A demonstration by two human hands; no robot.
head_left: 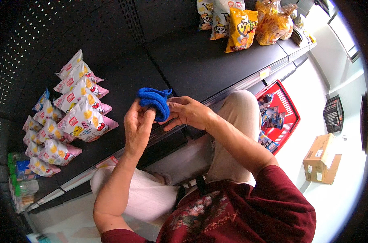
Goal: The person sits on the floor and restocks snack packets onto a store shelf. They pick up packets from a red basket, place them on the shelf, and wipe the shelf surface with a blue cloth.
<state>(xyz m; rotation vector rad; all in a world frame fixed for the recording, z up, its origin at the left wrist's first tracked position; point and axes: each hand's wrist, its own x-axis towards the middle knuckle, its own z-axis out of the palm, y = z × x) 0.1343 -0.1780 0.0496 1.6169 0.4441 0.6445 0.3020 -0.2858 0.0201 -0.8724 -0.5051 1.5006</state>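
A folded blue cloth (155, 103), in soft rolled layers, is held above the front of a black shelf (199, 70). My left hand (139, 126) grips it from the left and below, with the thumb pressed against its lower part. On the other side, my right hand (188, 112) has its fingers spread at the cloth's right edge; whether they pinch it is hidden. To the left of the cloth stand several white and pink snack bags (86, 121) in rows on the shelf.
Yellow snack bags (242, 30) and a plastic bag of orange packs (272, 24) stand at the shelf's far right. A red basket (288, 112) with small packets sits beside my right knee. Beyond are a black crate (333, 114) and an open cardboard box (319, 159).
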